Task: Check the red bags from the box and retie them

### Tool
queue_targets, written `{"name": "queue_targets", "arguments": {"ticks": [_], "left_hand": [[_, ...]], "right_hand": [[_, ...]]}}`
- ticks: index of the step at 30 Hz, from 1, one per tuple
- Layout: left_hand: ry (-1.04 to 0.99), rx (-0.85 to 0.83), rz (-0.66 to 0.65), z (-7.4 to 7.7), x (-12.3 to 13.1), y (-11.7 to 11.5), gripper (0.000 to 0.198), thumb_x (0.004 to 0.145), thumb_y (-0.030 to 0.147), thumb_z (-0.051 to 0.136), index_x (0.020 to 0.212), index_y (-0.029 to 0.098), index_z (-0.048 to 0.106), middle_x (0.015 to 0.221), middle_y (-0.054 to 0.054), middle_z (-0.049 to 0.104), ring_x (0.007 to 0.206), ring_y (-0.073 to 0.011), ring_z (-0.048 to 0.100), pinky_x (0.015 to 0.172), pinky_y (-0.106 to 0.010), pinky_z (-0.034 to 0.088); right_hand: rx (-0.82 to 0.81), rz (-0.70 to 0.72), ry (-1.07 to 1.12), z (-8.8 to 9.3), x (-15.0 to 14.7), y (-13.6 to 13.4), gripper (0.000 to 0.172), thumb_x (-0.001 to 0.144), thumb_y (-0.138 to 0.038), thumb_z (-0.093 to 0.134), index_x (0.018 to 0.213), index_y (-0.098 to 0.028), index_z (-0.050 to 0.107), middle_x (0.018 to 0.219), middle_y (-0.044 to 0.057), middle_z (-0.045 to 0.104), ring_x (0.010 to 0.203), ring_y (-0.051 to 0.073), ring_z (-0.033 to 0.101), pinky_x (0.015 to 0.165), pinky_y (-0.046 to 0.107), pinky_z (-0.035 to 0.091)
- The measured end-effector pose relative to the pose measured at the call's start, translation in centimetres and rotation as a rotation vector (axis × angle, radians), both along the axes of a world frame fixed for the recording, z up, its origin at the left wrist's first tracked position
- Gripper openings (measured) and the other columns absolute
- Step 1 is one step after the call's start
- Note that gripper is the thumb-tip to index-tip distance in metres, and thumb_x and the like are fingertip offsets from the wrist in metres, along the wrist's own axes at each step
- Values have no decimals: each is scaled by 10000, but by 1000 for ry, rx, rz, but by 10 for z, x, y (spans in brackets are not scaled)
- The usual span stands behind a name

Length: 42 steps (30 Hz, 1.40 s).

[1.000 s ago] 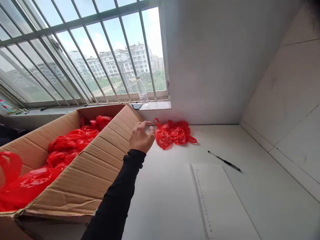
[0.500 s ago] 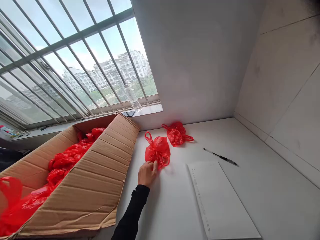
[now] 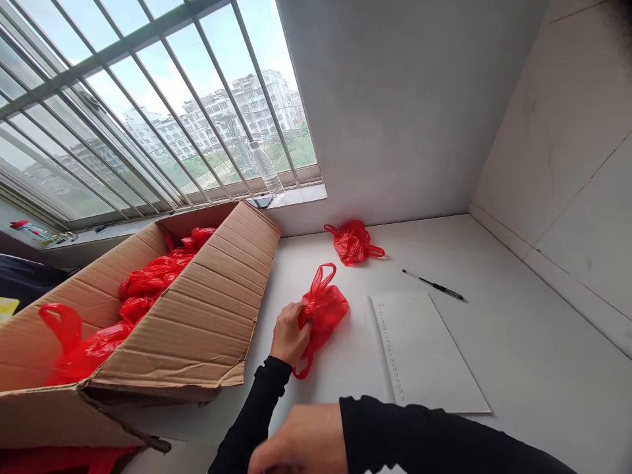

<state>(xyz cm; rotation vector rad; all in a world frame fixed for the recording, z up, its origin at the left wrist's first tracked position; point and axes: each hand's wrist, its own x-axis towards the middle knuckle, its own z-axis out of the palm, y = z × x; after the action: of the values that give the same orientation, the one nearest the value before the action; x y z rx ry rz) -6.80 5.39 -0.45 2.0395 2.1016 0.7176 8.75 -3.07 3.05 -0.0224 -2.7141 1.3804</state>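
Note:
My left hand (image 3: 290, 332) is closed on the gathered neck of a red plastic bag (image 3: 332, 316). The bag is tilted over the white table, one handle loop standing up and another hanging below my wrist. Low in the view, my right hand (image 3: 301, 438) reaches in from the right, smeared by motion, its fingers mostly hidden past the lower edge. Behind the held bag, a second red plastic bag (image 3: 352, 243) lies near the wall.
On the left stands an open cardboard box (image 3: 197, 309) with several red bags (image 3: 153, 273) inside. A notebook (image 3: 429, 355) and a black pen (image 3: 434, 285) lie on the table's right side. A clear bottle (image 3: 267, 172) and a phone (image 3: 260, 202) rest on the barred window's sill.
My left hand has grasped the nearer red bag and tilted it, drawing it slightly towards me. My right hand has come into view from below. The view has shifted downward.

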Motion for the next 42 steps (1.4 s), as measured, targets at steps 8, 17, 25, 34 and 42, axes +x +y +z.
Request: {"name": "queue_targets", "arguments": {"ticks": [8,17,25,34,42], "left_hand": [[-338,-62,-95,10,11,-52,368,818,190,590,1185,203,585,1074,-44,703,915,-189,664,850,-325,516],[-512,-68,3,11,-13,-64,294,888,431,624,1017,178,700,1029,-73,727,976,-221,659,891,-333,489],[-599,32,21,16,-9,-65,373,879,444,648,1163,204,676,1125,-76,709,1032,-216,654,890,-311,498],[-637,183,224,14,-14,-66,574,813,493,687,1293,201,569,1171,-94,670,1110,-248,626,906,-334,504],[-730,279,340,31,0,-62,380,826,550,662,930,185,664,857,-35,672,796,-182,617,745,-281,498]], "right_hand": [[306,-774,-6,7,29,100,316,901,-197,525,1197,-140,618,1108,130,676,1065,262,589,933,402,452],[249,-813,-95,3,49,124,215,893,-172,474,935,-200,683,957,83,685,980,238,584,811,328,421],[164,-757,-15,4,48,122,216,890,-381,580,1021,-221,643,847,33,663,847,195,565,706,297,375],[139,-934,-12,10,71,144,78,820,-258,564,866,-204,530,880,39,630,827,178,539,715,287,394],[-8,-896,-2,18,68,135,105,872,-339,511,855,-236,525,640,-47,523,603,135,458,605,281,330]]}}
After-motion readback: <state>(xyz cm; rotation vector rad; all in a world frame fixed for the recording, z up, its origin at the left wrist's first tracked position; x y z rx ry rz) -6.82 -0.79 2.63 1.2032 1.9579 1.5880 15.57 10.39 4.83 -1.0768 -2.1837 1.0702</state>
